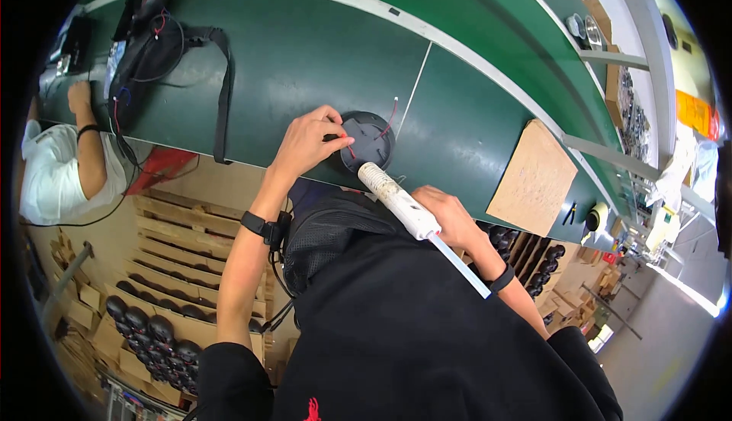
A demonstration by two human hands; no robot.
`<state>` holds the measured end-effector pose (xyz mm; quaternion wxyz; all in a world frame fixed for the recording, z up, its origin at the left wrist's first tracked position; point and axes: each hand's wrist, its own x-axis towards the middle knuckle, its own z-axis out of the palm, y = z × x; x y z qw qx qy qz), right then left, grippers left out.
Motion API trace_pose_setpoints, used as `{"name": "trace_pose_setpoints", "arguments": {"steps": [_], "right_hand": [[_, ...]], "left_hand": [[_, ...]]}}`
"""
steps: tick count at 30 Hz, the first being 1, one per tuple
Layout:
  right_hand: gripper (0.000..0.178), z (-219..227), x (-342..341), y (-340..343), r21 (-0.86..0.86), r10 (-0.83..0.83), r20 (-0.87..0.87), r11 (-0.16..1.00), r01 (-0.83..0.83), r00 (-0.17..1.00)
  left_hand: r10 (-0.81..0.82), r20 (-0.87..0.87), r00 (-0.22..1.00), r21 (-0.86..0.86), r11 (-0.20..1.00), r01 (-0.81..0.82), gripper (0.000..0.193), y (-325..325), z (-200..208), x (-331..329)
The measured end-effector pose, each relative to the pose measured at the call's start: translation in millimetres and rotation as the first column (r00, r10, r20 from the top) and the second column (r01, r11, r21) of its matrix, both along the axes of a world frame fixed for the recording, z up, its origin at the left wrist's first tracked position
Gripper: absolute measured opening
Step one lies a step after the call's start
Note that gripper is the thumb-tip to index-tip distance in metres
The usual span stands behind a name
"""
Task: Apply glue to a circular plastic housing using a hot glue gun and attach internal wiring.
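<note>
A round black plastic housing [374,143] lies at the near edge of the green workbench, with red wires in it. One red wire [395,110] stands up from its right side, a small white connector at its tip. At the housing's left rim, my left hand [309,140] pinches another short red wire between thumb and forefinger. My right hand [446,215] is closed around a white sealant tube [400,201], its fingers partly hidden behind it. The tube slants over the bench edge, its stained end at the housing and a long pale stem [461,267] pointing toward my right wrist.
Right along the workbench [290,48] lies a brown board [534,181]. A black bag-like piece with straps and wires [149,55] sits at the left, near a co-worker's arm [90,147]. Below stand wooden slats [183,227] and rows of black round parts [156,337].
</note>
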<state>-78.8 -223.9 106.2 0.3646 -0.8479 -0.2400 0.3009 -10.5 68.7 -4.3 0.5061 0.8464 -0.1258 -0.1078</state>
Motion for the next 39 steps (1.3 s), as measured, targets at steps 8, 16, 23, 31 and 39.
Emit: {"name": "trace_pose_setpoints", "arguments": {"steps": [8,16,23,31,39], "right_hand": [[0.034,1.1,7.1,21.1,-0.095,0.054,-0.007,0.994,-0.055,0.999],[0.028,13.8,14.0,36.6,-0.179,0.035,0.01,0.983,-0.033,0.999],[0.027,16.1,16.3,36.4,-0.245,0.027,-0.048,0.969,-0.038,0.999],[0.025,13.1,16.3,31.0,-0.247,-0.011,-0.07,0.969,-0.007,0.997],[0.026,14.7,15.4,27.0,-0.274,-0.014,-0.082,0.962,-0.009,0.997]], "left_hand": [[0.05,0.025,0.998,0.003,0.999,-0.05,0.019,-3.6,-0.6,-5.0],[0.042,0.035,0.999,0.006,0.999,-0.042,0.019,-2.3,-3.2,-3.2],[0.022,0.053,0.998,0.013,1.0,-0.023,0.019,-2.9,-1.8,0.5],[0.04,-0.009,0.999,0.002,0.999,-0.04,0.017,0.4,1.4,-1.3],[0.086,0.018,0.996,-0.039,0.996,-0.085,0.014,8.5,3.0,-17.2]]}}
